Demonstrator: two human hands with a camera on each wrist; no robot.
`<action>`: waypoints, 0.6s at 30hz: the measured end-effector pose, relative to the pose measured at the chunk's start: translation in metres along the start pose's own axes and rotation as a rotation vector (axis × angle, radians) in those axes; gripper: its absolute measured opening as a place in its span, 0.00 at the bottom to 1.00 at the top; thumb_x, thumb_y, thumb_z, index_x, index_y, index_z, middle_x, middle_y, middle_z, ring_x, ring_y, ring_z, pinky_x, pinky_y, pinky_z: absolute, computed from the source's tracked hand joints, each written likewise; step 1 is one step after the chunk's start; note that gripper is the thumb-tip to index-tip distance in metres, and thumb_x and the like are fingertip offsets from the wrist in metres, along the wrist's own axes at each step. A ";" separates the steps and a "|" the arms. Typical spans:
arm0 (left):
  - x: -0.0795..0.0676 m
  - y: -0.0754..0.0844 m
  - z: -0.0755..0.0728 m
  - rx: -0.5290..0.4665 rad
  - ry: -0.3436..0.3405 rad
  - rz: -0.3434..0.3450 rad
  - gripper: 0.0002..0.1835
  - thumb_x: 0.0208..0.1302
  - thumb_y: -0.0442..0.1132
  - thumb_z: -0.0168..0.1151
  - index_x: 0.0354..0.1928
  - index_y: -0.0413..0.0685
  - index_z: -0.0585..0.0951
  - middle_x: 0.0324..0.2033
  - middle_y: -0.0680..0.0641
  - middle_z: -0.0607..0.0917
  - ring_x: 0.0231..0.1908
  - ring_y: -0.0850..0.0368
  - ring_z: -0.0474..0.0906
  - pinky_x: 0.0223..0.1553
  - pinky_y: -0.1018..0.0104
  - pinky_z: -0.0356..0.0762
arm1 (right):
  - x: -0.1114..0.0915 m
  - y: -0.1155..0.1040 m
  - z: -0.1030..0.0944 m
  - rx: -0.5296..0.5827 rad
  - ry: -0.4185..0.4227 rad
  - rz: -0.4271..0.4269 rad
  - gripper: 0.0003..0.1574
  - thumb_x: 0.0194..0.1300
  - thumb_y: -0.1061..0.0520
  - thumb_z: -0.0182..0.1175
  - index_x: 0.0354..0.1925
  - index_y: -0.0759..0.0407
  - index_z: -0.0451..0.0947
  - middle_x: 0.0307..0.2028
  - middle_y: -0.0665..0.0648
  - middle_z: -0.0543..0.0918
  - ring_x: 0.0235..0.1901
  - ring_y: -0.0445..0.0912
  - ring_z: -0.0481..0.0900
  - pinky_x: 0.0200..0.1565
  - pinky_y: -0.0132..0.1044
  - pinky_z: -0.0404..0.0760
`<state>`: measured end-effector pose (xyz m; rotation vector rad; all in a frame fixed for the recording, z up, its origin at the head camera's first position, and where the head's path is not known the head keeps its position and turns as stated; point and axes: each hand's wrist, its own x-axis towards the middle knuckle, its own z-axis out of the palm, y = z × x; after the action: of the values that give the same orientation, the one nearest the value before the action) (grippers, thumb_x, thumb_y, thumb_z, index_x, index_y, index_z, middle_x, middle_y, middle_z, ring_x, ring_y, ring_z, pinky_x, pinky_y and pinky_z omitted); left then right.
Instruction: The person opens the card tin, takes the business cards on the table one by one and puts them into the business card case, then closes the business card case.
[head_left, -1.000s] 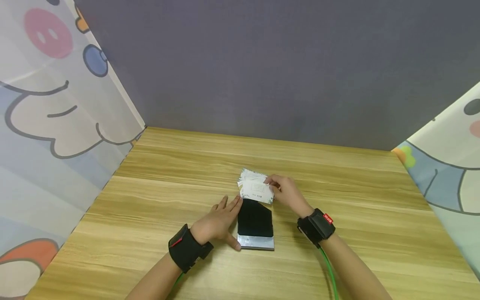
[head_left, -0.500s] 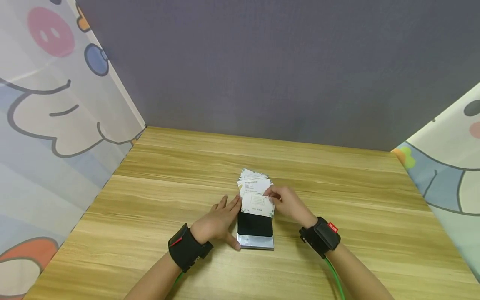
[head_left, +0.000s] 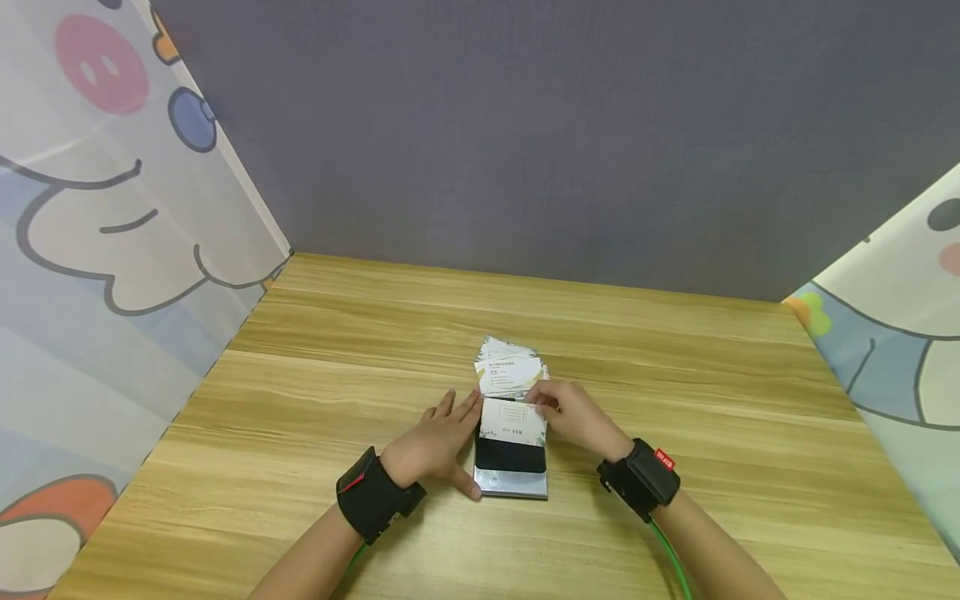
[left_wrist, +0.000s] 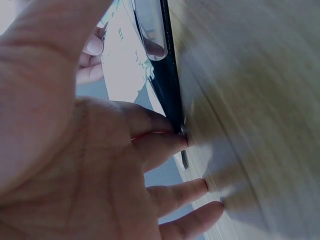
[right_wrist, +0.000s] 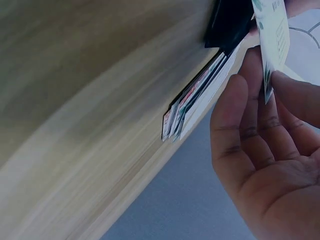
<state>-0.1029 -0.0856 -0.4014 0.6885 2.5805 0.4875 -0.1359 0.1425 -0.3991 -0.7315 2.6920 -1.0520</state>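
Observation:
A black and silver card case [head_left: 510,458] lies on the wooden table, its silver end towards me. My left hand [head_left: 432,448] lies along the case's left side with straight fingers, its fingertips at the upper left edge and its thumb at the lower left corner. My right hand [head_left: 576,418] pinches a white business card [head_left: 513,423] by its right side, thumb against fingers. That card is held over the case; in the right wrist view it stands tilted, apart from the table. A loose stack of business cards [head_left: 508,372] lies fanned at the case's far end.
Wood-grain tabletop [head_left: 337,375] surrounds the case and cards. A grey panel [head_left: 480,150] rises behind the table, and cartoon-printed cloths [head_left: 135,250] hang at both sides. Both wrists wear black bands with a green cable.
My right hand has drawn the pinched card off the stack towards me, over the case, uncovering a differently printed card. My left hand has stayed put.

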 end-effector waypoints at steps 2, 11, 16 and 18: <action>0.000 0.000 0.000 0.000 0.000 0.001 0.68 0.31 0.59 0.74 0.71 0.41 0.45 0.71 0.43 0.46 0.69 0.35 0.37 0.64 0.39 0.47 | 0.000 0.001 0.001 0.004 -0.006 -0.004 0.13 0.56 0.74 0.53 0.35 0.63 0.80 0.29 0.55 0.80 0.27 0.40 0.70 0.30 0.29 0.71; 0.001 0.000 0.001 0.003 0.006 0.000 0.67 0.30 0.59 0.75 0.71 0.42 0.47 0.71 0.44 0.46 0.68 0.34 0.38 0.63 0.39 0.48 | 0.000 0.001 0.004 0.014 -0.033 -0.001 0.11 0.56 0.72 0.54 0.35 0.62 0.79 0.28 0.54 0.80 0.28 0.40 0.71 0.31 0.29 0.72; 0.001 0.001 0.000 0.016 0.007 -0.013 0.67 0.29 0.59 0.75 0.71 0.42 0.48 0.71 0.44 0.47 0.68 0.34 0.40 0.63 0.39 0.50 | -0.002 0.001 0.006 0.007 -0.061 -0.005 0.10 0.57 0.71 0.54 0.34 0.62 0.79 0.29 0.54 0.80 0.29 0.40 0.73 0.31 0.28 0.72; 0.001 0.001 0.000 0.019 0.005 -0.016 0.68 0.29 0.59 0.75 0.71 0.42 0.47 0.71 0.44 0.47 0.68 0.34 0.40 0.63 0.39 0.50 | -0.003 0.001 0.006 0.009 -0.074 -0.015 0.10 0.57 0.71 0.54 0.34 0.61 0.79 0.28 0.54 0.80 0.29 0.40 0.73 0.31 0.28 0.72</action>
<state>-0.1036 -0.0842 -0.4014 0.6741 2.5963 0.4602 -0.1321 0.1410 -0.4044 -0.7746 2.6213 -1.0195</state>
